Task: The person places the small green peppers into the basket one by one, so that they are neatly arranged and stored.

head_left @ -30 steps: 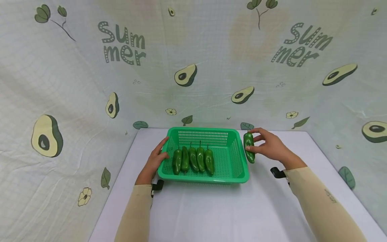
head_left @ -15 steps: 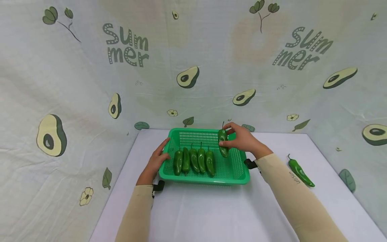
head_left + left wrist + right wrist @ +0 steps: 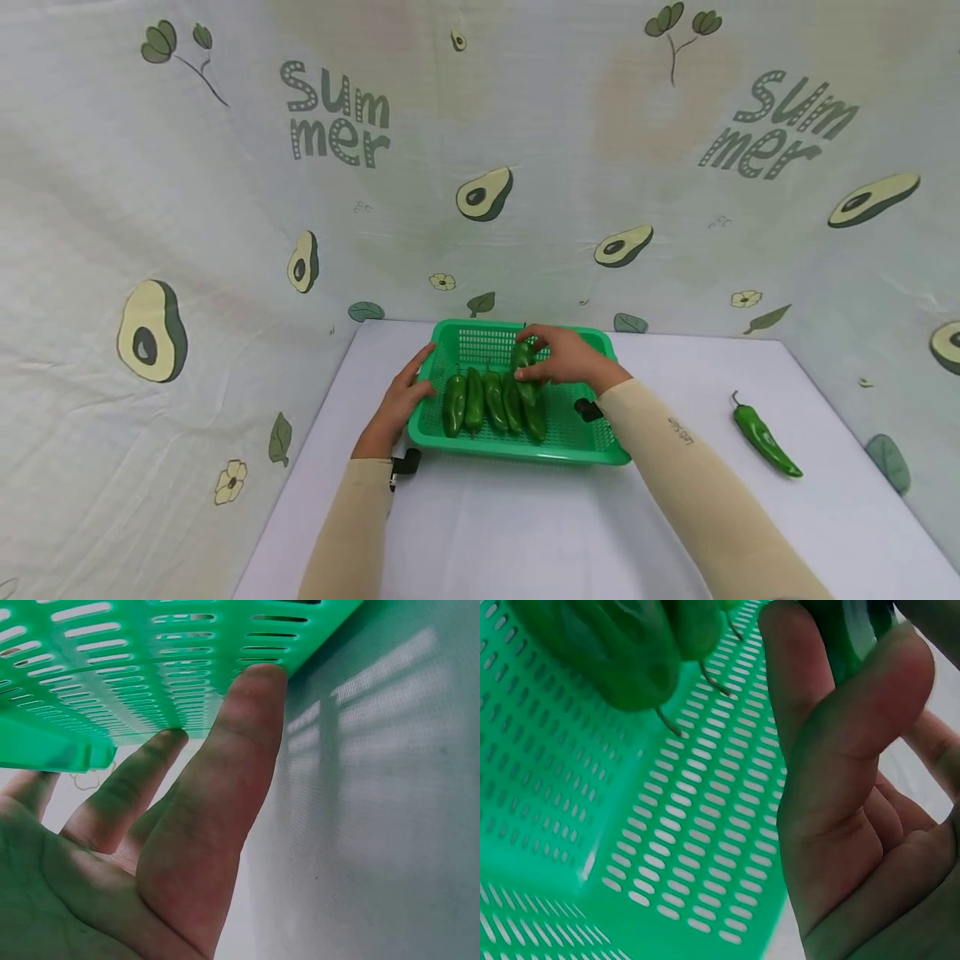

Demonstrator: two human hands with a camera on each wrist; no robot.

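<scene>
A green plastic basket stands on the white table, with several green chili peppers side by side in its left half. My left hand lies at the basket's left end; in the left wrist view its fingertips touch the outside of the slotted wall. Inside the basket, my right hand pinches one green chili pepper between thumb and fingers, just over the right end of the row. Close up in the right wrist view, the held pepper is partly hidden by the thumb.
Another green chili pepper lies on the table to the right of the basket, near the right forearm. A cloth printed with avocados hangs behind and at both sides of the table. The basket's right part shows bare slotted floor.
My right hand has carried the held pepper leftward, from beside the basket's right wall, over the rim and down to the row. The left hand has kept its place on the basket.
</scene>
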